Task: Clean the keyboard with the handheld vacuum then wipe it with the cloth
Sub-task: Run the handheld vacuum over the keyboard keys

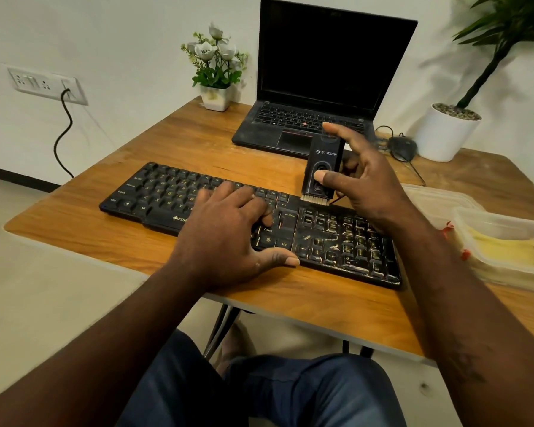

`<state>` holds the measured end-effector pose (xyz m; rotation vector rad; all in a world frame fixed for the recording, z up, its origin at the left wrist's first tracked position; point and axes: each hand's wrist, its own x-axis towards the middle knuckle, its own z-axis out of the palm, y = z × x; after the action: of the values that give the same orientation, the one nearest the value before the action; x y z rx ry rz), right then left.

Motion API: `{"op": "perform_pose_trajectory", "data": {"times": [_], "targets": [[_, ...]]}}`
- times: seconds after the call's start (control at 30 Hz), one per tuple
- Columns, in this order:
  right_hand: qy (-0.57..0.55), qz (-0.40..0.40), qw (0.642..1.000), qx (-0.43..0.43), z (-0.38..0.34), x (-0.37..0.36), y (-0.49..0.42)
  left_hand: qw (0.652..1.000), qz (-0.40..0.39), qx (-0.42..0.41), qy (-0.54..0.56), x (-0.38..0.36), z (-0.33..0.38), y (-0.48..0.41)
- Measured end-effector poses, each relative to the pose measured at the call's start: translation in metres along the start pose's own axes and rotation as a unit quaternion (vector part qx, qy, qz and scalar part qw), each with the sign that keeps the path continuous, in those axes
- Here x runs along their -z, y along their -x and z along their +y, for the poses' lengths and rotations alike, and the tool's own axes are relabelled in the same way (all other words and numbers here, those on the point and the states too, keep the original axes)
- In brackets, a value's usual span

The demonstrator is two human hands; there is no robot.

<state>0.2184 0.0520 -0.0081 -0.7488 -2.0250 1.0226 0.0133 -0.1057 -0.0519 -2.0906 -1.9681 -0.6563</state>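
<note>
Keyboard (154, 195) is lying under my left hand (228, 229), resting flat, fingers spread. My right hand (364, 183) is pinching the handheld vacuum (321, 161) upright, bristles touching the keyboard's far edge; cloth (503, 249) is sitting in a tub (487, 214), far right.

black handheld vacuum (321, 167) upright, bristles on dusty black keyboard (346, 241); yellow cloth (503, 249) boxed.

We see a bright, evenly lit room in soft, diffuse light. The tall plant (487, 69) casts a faint, blurred shadow on the white wall (121, 32). The keyboard (346, 238) at the centre is sharp; the wooden worktop (173, 140) bends with wide-angle distortion toward the softer edges.
</note>
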Motion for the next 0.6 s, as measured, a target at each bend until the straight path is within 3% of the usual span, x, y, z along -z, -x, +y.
{"op": "perform_pose_trajectory", "data": {"times": [0.2, 0.4, 0.53, 0.6], "targets": [[0.027, -0.062, 0.998, 0.003, -0.003, -0.003, 0.003, 1.0, -0.002, 0.001, -0.001, 0.0, 0.0, 0.0], [0.064, -0.069, 0.995, 0.028, -0.007, -0.004, 0.004, 1.0, -0.004, 0.004, -0.004, 0.0, 0.0, 0.0], [0.052, -0.142, 0.988, 0.032, -0.012, -0.001, 0.008, 1.0, -0.003, 0.002, -0.002, 0.0, -0.001, 0.0], [0.068, -0.129, 0.988, 0.047, -0.013, -0.002, 0.009, 1.0, -0.008, 0.004, -0.007, 0.0, -0.001, 0.0]]}}
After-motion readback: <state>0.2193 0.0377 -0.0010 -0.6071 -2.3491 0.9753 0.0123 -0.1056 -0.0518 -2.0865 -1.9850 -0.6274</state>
